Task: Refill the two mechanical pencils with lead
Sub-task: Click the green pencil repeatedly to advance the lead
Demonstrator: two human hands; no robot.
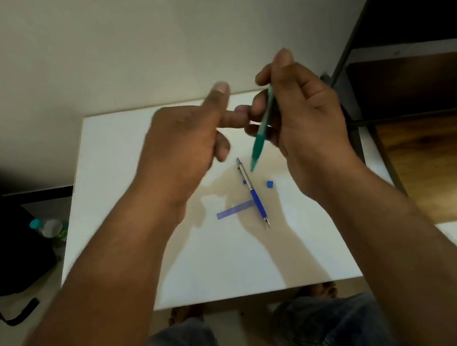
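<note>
The room is dim, and the white table [125, 207] is the brightest surface, lit from above and slightly behind the viewer — soft grey shadows of both arms fall across its middle. Left of the table the floor sinks into near black; right of it a wooden shelf [442, 169] carries a warm sheen. The left hand [186, 140] is smeared by motion blur. Wide-angle distortion bends the table's edges and stretches the forearms — overall soft and slightly grainy.

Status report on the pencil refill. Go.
Right hand holds green pencil, tip down over table. Left hand beside it, blurred, grip unclear. Blue pencil flat on table across lead case. Nothing in the way.
</note>
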